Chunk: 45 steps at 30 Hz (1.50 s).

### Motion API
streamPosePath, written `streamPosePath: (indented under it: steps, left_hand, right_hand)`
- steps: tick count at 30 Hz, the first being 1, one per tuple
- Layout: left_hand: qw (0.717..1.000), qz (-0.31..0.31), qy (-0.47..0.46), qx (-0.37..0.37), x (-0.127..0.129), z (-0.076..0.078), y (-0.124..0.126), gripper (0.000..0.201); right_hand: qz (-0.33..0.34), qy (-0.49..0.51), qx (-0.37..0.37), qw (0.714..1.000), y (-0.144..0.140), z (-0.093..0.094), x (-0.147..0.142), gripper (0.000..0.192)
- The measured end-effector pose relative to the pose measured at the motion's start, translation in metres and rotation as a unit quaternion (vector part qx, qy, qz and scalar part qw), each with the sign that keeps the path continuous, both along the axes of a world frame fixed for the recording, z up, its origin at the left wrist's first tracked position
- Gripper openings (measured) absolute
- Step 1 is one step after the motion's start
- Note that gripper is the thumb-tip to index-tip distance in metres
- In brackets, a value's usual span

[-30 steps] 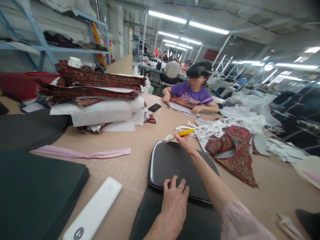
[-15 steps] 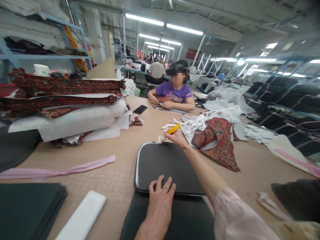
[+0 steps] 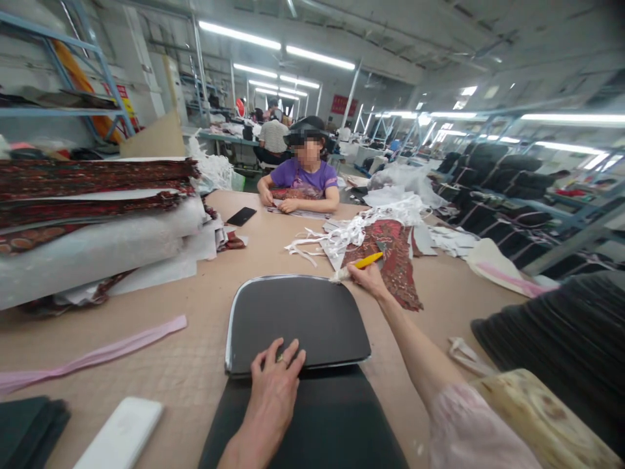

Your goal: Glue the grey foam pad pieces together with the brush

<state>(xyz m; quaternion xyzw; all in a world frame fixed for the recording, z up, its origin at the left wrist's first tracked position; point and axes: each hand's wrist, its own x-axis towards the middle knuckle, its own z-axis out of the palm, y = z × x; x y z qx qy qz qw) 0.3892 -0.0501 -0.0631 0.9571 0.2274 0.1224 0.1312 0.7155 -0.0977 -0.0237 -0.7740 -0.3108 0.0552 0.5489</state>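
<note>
From where I stand, the panel point(image 3: 297, 322) lies on the tabletop point(image 3: 185, 371) right in front of the person, dark, its long axis running left to right. Its rounded edge faces away across the tabletop, and its straight edge faces the person. A white line point(image 3: 232, 306) follows its left side and curves along the far edge. The left hand point(image 3: 276, 384) rests on the panel near that straight edge, fingers a little apart, pressing down and gripping nothing. The right hand point(image 3: 368, 277) has its fingers clamped on the brush point(image 3: 368, 260) at the panel's far right corner. The brush's long axis slants: the yellow handle points right and away from the person, while the pale tip points left and down, at the panel's edge; whether it touches I can't tell. A dark sheet point(image 3: 312, 423) reaches from under the panel back toward the person. Off to the left lie a pink strip point(image 3: 97, 352) and a white case point(image 3: 120, 433). Beyond the brush are white ties point(image 3: 364, 225) and patterned cloth point(image 3: 398, 273). Across the tabletop sits a co-worker point(image 3: 303, 176) in purple, with a phone point(image 3: 241, 216) near one elbow.
</note>
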Motion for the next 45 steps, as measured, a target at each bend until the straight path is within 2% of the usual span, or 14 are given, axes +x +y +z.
streamPosePath:
  steps: [3,10,18,24,30,34,37,39,42,45]
  left_hand:
    - [1.0,-0.004,-0.004,0.009,0.0,0.001,0.001,0.04]
    - [0.999,-0.011,-0.012,0.045,0.0,0.004,0.001,0.047]
    - [0.999,-0.008,-0.007,0.045,0.001,0.004,-0.002,0.045]
    - [0.999,-0.013,-0.001,0.033,0.0,0.012,-0.002,0.043]
    - [0.999,-0.031,0.041,0.012,0.0,0.024,-0.005,0.041]
    - [0.998,-0.04,0.043,0.0,0.002,0.036,-0.005,0.033]
    - [0.998,-0.019,-0.013,-0.066,-0.001,0.051,0.02,0.036]
    - [0.988,0.015,-0.058,-0.143,-0.009,0.059,0.051,0.043]
    - [0.963,0.044,-0.062,-0.258,-0.028,0.063,0.096,0.048]
    - [0.957,0.032,-0.052,-0.282,-0.041,0.058,0.12,0.045]
  right_hand:
    - [-0.03,-0.013,0.006,0.999,-0.009,0.001,0.001,0.027]
    - [-0.069,-0.049,-0.01,0.996,-0.007,-0.006,-0.014,0.028]
    - [-0.154,-0.1,-0.074,0.98,-0.049,-0.005,-0.04,0.027]
    - [-0.162,-0.116,-0.109,0.974,-0.086,-0.001,-0.081,0.03]
    - [-0.155,-0.072,-0.111,0.979,-0.135,-0.001,-0.14,0.028]
    - [-0.168,-0.065,-0.087,0.98,-0.154,0.016,-0.176,0.028]
    - [-0.197,-0.054,-0.019,0.979,-0.145,0.038,-0.192,0.03]
    - [-0.17,-0.018,0.02,0.985,-0.125,0.048,-0.2,0.032]
    - [-0.025,0.074,0.034,0.996,-0.08,0.051,-0.218,0.03]
    - [0.13,0.155,0.051,0.978,-0.029,0.042,-0.248,0.024]
